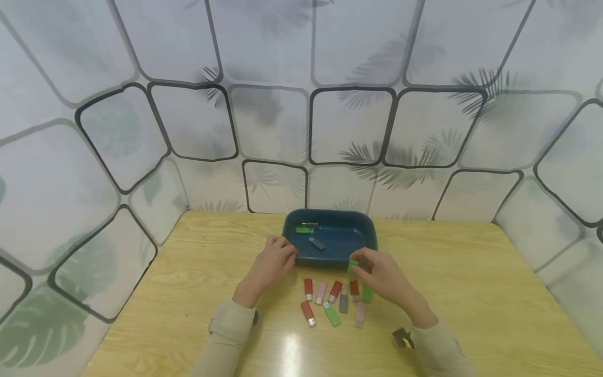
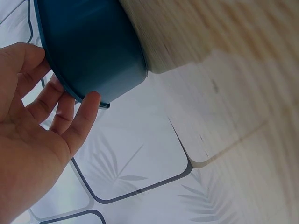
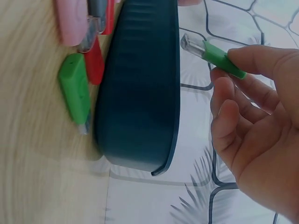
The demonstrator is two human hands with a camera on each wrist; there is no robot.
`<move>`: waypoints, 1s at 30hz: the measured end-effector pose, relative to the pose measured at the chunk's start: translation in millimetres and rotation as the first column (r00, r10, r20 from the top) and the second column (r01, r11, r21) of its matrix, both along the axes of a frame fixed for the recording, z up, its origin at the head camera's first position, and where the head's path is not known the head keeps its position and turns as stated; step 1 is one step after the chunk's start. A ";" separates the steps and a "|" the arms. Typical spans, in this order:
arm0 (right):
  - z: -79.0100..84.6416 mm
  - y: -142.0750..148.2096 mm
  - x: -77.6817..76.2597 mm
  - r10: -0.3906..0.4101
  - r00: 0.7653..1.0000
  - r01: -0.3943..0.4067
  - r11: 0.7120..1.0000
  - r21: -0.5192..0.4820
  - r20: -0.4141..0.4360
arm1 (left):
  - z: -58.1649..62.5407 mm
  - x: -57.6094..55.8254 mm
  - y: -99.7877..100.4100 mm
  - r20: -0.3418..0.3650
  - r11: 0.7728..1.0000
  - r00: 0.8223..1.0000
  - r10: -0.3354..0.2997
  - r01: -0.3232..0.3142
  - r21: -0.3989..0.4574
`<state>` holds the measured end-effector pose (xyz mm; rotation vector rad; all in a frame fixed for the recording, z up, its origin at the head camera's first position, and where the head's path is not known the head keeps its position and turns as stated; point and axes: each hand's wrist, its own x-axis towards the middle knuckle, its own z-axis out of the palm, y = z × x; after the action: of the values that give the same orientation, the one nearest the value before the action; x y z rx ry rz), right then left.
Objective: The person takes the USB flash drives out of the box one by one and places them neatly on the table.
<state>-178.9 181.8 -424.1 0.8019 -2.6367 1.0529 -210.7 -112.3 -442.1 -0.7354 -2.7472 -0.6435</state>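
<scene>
A dark blue tray (image 1: 330,261) stands at the back of the table, with two grey USB sticks and a green USB stick (image 1: 303,230) inside. My left hand (image 1: 273,262) holds the tray's left end, fingers at the rim (image 2: 70,91) in the left wrist view. Between thumb and fingers, my right hand (image 1: 383,275) pinches another green USB stick (image 3: 217,57), its clear-capped end pointing away from the palm. It is held above the tray's front right edge. Several red, pink, green and grey USB sticks lie in front of the tray, including a red one (image 1: 308,314) and a grey one (image 1: 343,302).
The light wooden table (image 1: 188,293) ends at a patterned sheet (image 1: 348,125) behind the tray. A small dark object (image 1: 403,337) shows beside the right sleeve (image 1: 440,345).
</scene>
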 end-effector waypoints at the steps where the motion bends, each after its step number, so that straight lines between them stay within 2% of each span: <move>1: -0.1 0.5 0.9 0.006 1.000 -0.006 1.000 0.012 0.008 | -0.1 0.0 -0.2 -0.005 1.000 1.000 0.002 -0.002 -0.004; 10: -2.1 0.3 6.3 0.077 0.995 -0.083 0.993 0.080 0.069 | -3.2 -0.6 -1.2 -0.005 1.000 1.000 0.003 -0.003 0.005; 17: -11.6 -10.4 11.1 0.113 0.985 -0.132 0.980 0.149 0.130 | -4.4 -0.6 -1.7 -0.019 1.000 1.000 -0.012 0.012 0.008; 21: -15.8 -17.1 13.7 0.149 0.970 -0.182 0.970 0.164 0.191 | -4.0 -0.8 -1.7 -0.016 1.000 1.000 -0.017 0.017 0.011; 25: -19.2 -21.8 15.6 0.174 0.938 -0.219 0.968 0.122 0.300 | -3.2 -1.0 -1.8 -0.012 1.000 1.000 -0.019 0.019 0.018; 28: -22.8 -25.7 17.1 0.196 0.921 -0.246 0.963 0.111 0.336 | -2.7 -1.3 -1.6 -0.013 1.000 1.000 -0.017 0.017 0.024; 30: -25.2 -28.3 17.9 0.207 0.919 -0.260 0.958 0.123 0.335 | -2.7 -1.5 -1.5 -0.015 1.000 1.000 -0.015 0.015 0.024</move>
<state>-161.0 153.5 -449.3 1.0898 -2.9902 1.1150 -212.1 -113.8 -444.8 -0.7532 -2.7183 -0.6711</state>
